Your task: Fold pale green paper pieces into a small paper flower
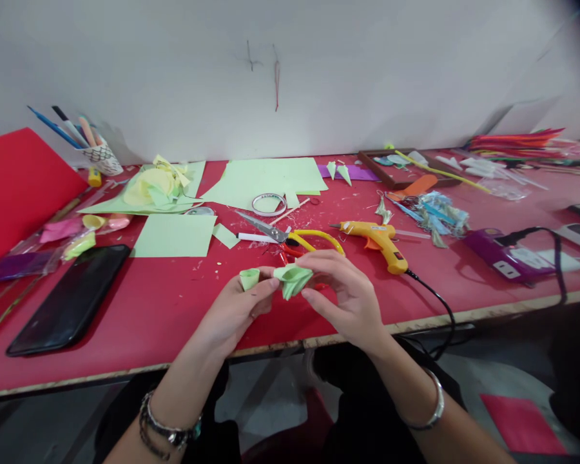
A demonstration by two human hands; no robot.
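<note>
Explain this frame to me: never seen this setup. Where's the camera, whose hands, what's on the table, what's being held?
There is one picture, from a camera worn on a person's head, looking forward and down. No robot: the two bare hands are that person's own. The left hand pinches a small rolled green paper piece; the right hand holds a folded green paper bundle. Both are above the near edge of a red table. On it lie a yellow glue gun with its black cord, yellow-handled scissors, a tape roll, green paper sheets, a dark phone at left, and a cup of pens by the wall.
</note>
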